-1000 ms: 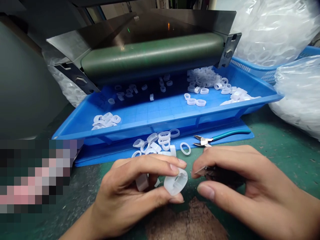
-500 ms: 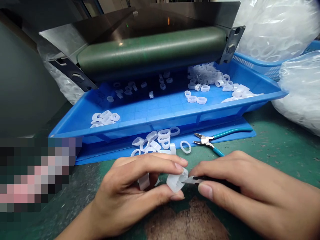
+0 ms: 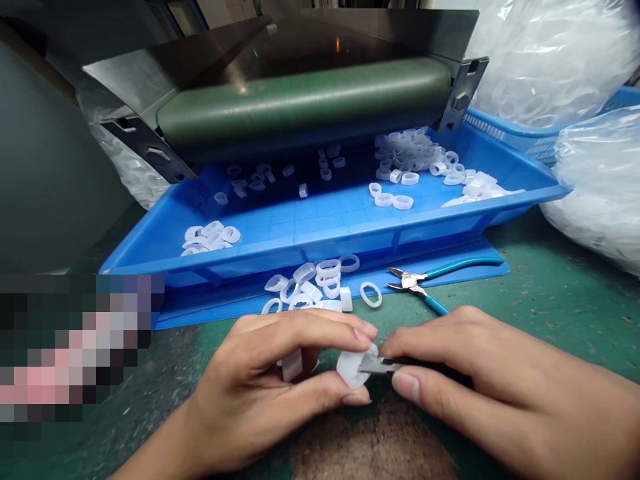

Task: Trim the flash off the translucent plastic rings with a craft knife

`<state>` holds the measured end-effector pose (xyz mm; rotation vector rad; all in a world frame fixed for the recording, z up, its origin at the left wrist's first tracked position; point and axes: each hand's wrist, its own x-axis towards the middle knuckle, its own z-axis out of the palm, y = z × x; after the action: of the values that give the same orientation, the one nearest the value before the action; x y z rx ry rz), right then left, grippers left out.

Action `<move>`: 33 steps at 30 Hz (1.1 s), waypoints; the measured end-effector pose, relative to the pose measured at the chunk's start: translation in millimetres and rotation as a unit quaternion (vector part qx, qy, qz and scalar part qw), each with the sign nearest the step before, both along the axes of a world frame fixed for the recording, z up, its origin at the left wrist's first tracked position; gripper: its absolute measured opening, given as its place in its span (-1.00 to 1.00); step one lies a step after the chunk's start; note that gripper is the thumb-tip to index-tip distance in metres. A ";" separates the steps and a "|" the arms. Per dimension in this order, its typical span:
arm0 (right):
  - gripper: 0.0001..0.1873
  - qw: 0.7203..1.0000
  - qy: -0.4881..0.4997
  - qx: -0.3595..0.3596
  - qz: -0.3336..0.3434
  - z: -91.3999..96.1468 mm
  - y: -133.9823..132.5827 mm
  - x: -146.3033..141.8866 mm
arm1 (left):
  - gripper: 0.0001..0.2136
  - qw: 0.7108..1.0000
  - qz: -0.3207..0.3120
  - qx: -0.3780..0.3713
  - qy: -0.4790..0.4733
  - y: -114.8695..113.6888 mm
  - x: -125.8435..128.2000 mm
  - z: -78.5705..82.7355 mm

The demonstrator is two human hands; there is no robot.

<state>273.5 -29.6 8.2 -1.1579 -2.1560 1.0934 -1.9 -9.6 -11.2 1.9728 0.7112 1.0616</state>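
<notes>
My left hand [image 3: 265,387] pinches a translucent white plastic ring [image 3: 353,368] between thumb and forefinger, low in the middle of the view. A second ring [image 3: 291,365] is tucked under its other fingers. My right hand [image 3: 480,387] grips a small dark-handled cutting tool [image 3: 385,364] whose metal tip touches the held ring. A loose pile of similar rings [image 3: 313,288] lies just beyond my fingers on a blue mat.
A blue tray [image 3: 320,230] with several scattered rings sits under a green conveyor roller [image 3: 305,107]. Teal-handled pliers [image 3: 435,273] lie on the mat's right part. Plastic bags of rings [image 3: 595,180] stand at the right. The table surface [image 3: 560,293] is green.
My right hand has brought the tool's tip from just apart to against the ring. The left hand keeps the ring, turned slightly. The view shifted a little.
</notes>
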 end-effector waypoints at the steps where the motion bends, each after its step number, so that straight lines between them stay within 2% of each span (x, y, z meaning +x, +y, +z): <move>1: -0.76 1.000 0.004 0.005 -0.011 4.0 3.0 -6.0 | -0.63 1.000 0.001 0.000 -0.003 0.4 0.1 0.1; 4: -0.73 1.000 0.010 0.019 -0.022 15.0 13.2 -22.6 | -0.65 1.000 0.002 0.002 -0.004 0.1 -0.1 0.2; 7: -0.73 1.000 0.012 0.021 -0.020 19.2 17.7 -26.6 | -0.66 1.000 -0.001 0.009 0.001 -1.8 -0.4 0.4; 11: -0.81 1.000 0.011 0.009 -0.013 11.1 9.4 -9.6 | -0.65 1.000 -0.001 0.003 -0.002 -2.7 -0.7 -0.2; 13: -0.86 1.000 0.003 -0.004 0.017 5.1 3.8 1.1 | -0.65 1.000 -0.001 -0.006 -0.004 -1.9 -1.4 -1.1; 16: -0.70 0.998 -0.012 -0.014 0.067 -0.5 0.3 10.2 | -0.65 1.000 -0.013 -0.016 -0.010 -0.5 -2.5 -2.4; 18: -0.64 0.997 -0.012 -0.020 0.073 -1.5 0.8 11.9 | -0.61 0.999 -0.026 -0.020 -0.010 -0.6 -2.5 -2.2; 25: -0.71 0.993 0.028 -0.072 0.085 -0.3 0.5 17.2 | -0.56 0.998 -0.049 -0.030 -0.011 -3.8 -0.3 2.2; 27: -0.75 0.993 0.032 -0.082 0.082 1.1 1.2 13.9 | -0.57 0.998 -0.045 -0.033 -0.014 -3.3 0.1 2.2; 30: -0.87 0.998 0.045 -0.043 0.033 5.3 4.8 -0.7 | -0.61 0.999 -0.028 -0.032 -0.020 -2.3 0.1 1.7; 33: -0.80 0.999 0.053 -0.005 0.009 10.9 10.0 -18.5 | -0.66 0.999 -0.012 -0.026 -0.015 -2.5 -1.1 1.5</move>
<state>255.0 -19.6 19.1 -1.0621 -2.0855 1.1487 -2.9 -12.1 -9.7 1.9131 0.6910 1.0463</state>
